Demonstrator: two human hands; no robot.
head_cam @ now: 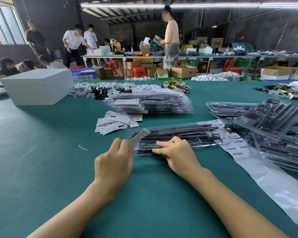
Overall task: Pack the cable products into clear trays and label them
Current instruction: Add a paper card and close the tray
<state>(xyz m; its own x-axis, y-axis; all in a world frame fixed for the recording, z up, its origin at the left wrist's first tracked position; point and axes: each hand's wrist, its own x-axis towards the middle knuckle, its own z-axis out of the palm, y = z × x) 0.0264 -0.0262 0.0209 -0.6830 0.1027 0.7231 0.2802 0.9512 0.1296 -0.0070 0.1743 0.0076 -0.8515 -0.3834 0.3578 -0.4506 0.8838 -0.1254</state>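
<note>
Under our right hand (176, 152) lies the clear tray (175, 137) we are working on, flat on the green bench (41, 152), with black cable parts inside it. We judge the main risk to be the card slipping in crooked: our left hand (114, 162) pinches a small white card (140, 136) between thumb and curled fingers, and the card stands tilted over the tray's left end, blurred, so we cannot tell whether it touches the plastic. If we push it down at that angle it may catch the rim and bend, or land over the wrong pocket. A second risk is the tray sliding, since only our right fingers (160, 148) hold it. They lie nearly straight and spread on the near edge, pressing and not wrapped around anything. Press too lightly and the tray skates away from the left hand; press too hard and the thin plastic may flex and let the thin black cable jump out.

Just right of the right hand a strip of barcode labels (237, 148) lies on its white backing, close enough that we could drag it. Beyond the left hand sits a loose heap of white cards (117, 121), and behind it a stack of finished trays (151, 103). More trays (268, 115) are piled to the far right.
</note>
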